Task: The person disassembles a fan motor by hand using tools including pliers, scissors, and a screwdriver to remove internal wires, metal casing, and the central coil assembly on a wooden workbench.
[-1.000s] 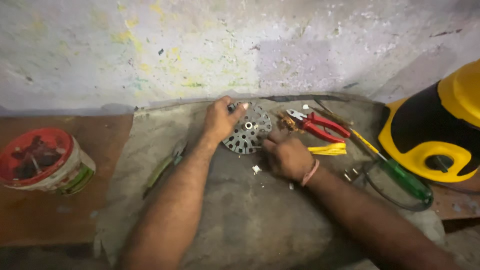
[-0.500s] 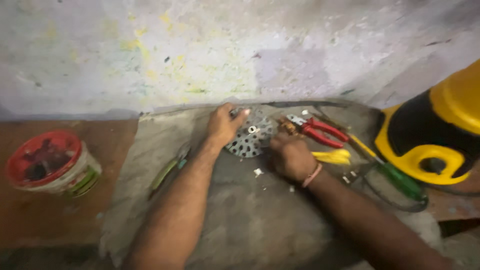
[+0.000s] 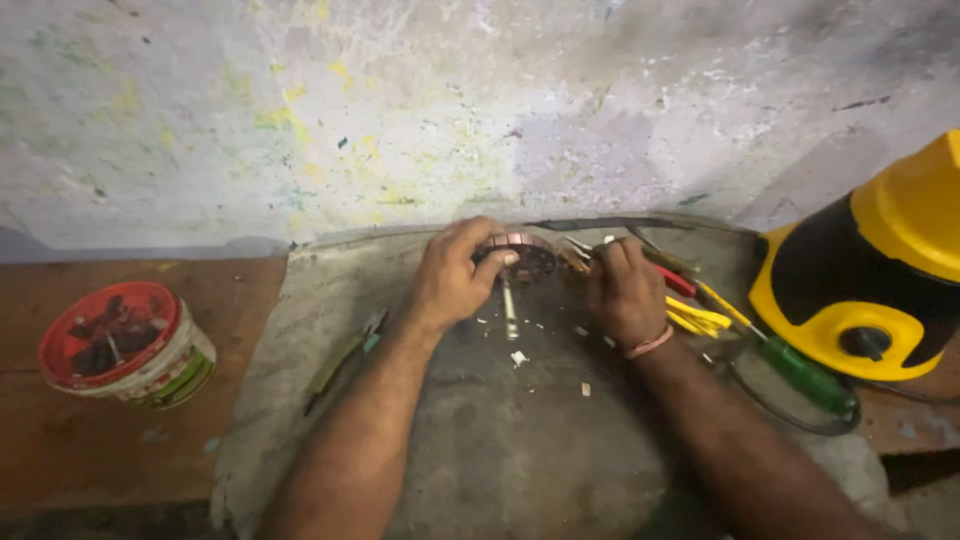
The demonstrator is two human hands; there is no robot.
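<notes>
Part in hand: round dark metal motor core with copper-coloured windings [image 3: 522, 258], tilted up on edge, at the far middle of the grey cloth mat [image 3: 480, 440], close to the wall.
Shaft: thin silver metal shaft [image 3: 510, 308] runs from the core down toward the viewer, its end on or just above the mat; cannot tell which.
Left hand: left hand [image 3: 452, 280] grips the core from the left and over the top, fingers curled and clamped on its rim, thumb tip against its face.
Right hand: right hand [image 3: 625, 292] sits just right of the core, fingers drawn together in a loose fist; what they pinch is hidden, so a grip cannot be told. Pinkish band at the wrist.
Scraps: small pale chips [image 3: 518, 357] scattered on the mat below the core.
Tools right: red-handled pliers [image 3: 672, 280] and yellow flat strips [image 3: 695, 318] just beyond the right hand; green-handled screwdriver [image 3: 800, 370] lying slantwise further right, beside a black cable.
Tool left: slim green-tipped hand tool [image 3: 345, 358] lying on the mat's left edge, apart from the left forearm.
Far right: yellow and black rounded plastic appliance housing [image 3: 870, 270] at the mat's right end.
Far left: white plastic tub with red rim [image 3: 128, 345], small dark parts inside, on the brown wooden board [image 3: 100, 450], well apart from the hands.
Backdrop: pale paint-flecked plaster wall [image 3: 400, 110].
</notes>
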